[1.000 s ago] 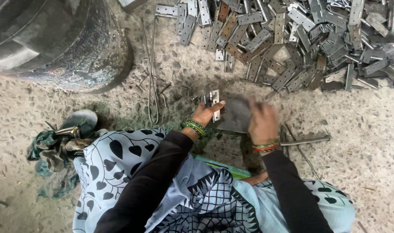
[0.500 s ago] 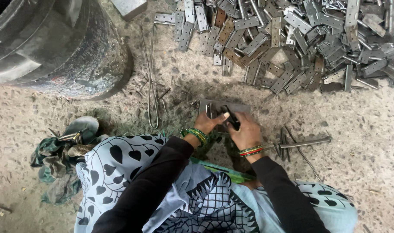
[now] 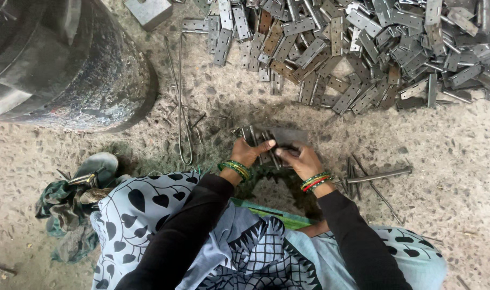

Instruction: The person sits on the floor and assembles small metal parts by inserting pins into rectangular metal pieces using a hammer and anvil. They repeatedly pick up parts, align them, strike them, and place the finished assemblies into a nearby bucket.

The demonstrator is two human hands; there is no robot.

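Note:
My left hand [image 3: 249, 152] and my right hand [image 3: 300, 158] meet low over the speckled floor, both gripping a grey metal hinge [image 3: 281, 137] with flat leaves. The left thumb presses the hinge's left part, the right fingers curl on its lower edge. Green bangles ring the left wrist, and green and red ones the right. A few small metal pieces lie under and beside the hinge. A metal rod [image 3: 379, 175] lies on the floor just right of my right hand. Black sleeves cover both arms.
A large heap of metal hinges [image 3: 363, 48] spreads across the top. A big dark metal drum [image 3: 68, 70] stands at upper left, with thin wires [image 3: 183, 107] beside it. A sandal [image 3: 94, 164] and crumpled cloth [image 3: 62, 215] lie at left. My patterned garment fills the bottom.
My hands have come together. A second ago the left held a small piece and the right a plate apart; now both clasp the hinge lower, close to the floor.

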